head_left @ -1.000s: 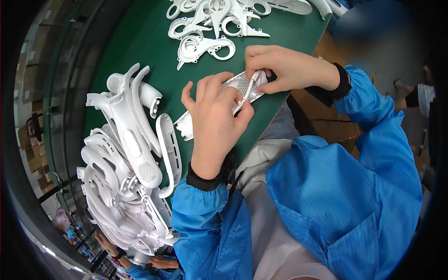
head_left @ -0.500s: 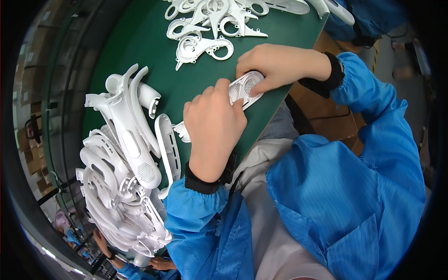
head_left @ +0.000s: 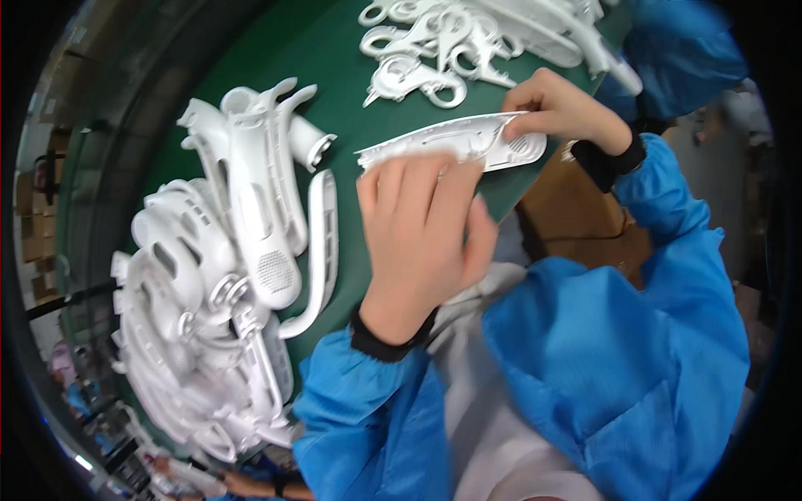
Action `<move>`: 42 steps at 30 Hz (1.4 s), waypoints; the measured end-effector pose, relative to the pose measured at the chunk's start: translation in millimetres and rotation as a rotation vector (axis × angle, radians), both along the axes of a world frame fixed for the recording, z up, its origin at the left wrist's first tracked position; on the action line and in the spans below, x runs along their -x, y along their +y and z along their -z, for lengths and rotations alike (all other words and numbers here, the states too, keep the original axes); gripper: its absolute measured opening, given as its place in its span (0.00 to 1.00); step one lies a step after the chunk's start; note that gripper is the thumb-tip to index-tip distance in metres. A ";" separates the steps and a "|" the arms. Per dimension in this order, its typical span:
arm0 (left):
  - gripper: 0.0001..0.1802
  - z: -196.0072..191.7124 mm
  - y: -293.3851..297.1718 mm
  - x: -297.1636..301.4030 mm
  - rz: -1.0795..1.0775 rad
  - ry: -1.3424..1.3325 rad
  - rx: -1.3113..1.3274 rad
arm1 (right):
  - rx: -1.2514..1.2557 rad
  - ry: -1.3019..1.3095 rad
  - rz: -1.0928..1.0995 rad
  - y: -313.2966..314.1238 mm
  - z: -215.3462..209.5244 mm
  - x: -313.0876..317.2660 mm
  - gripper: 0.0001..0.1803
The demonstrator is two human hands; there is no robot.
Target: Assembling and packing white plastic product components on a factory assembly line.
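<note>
A long white plastic housing half (head_left: 455, 140) lies across the green table, its hollow ribbed inside showing and a perforated patch near its right end. My right hand (head_left: 568, 108) pinches that right end between thumb and fingers. Blurred by motion, my left hand (head_left: 426, 230) is held over the housing's near edge, fingers stretched and thumb apart. Whether its fingertips touch the housing I cannot tell. Left of this hand, a slim curved white strip with slots (head_left: 322, 242) rests on the table.
A large heap of white plastic housings (head_left: 200, 309) covers the table's left side. At the far side lie several white ring-shaped parts (head_left: 443, 42), with long white shells (head_left: 543, 37) beside them. Brown cardboard boxes (head_left: 576, 200) stand below the table's right edge. Another person's arm (head_left: 251, 484) shows at lower left.
The housing has turned, and more of its length and inside show. My left hand's fingers have straightened, its thumb moving away from the housing. The whole view has shifted a little.
</note>
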State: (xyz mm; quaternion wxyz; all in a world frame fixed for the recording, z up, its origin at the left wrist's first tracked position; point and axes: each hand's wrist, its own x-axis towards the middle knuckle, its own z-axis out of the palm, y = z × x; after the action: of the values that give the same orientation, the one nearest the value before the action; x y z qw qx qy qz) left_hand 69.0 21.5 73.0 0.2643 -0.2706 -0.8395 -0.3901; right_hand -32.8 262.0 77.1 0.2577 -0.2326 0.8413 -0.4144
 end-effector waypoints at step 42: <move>0.03 89.7 21.0 9.1 0.213 -0.557 -0.414 | -0.509 0.879 -0.085 -40.7 74.5 244.3 0.19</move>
State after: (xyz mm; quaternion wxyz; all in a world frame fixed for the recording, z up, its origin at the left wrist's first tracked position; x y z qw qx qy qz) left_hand 59.9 42.5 -16.7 0.0327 -0.1805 -0.7497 -0.6358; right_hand -277.1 221.3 2.6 -0.0554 -0.3489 0.9343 -0.0482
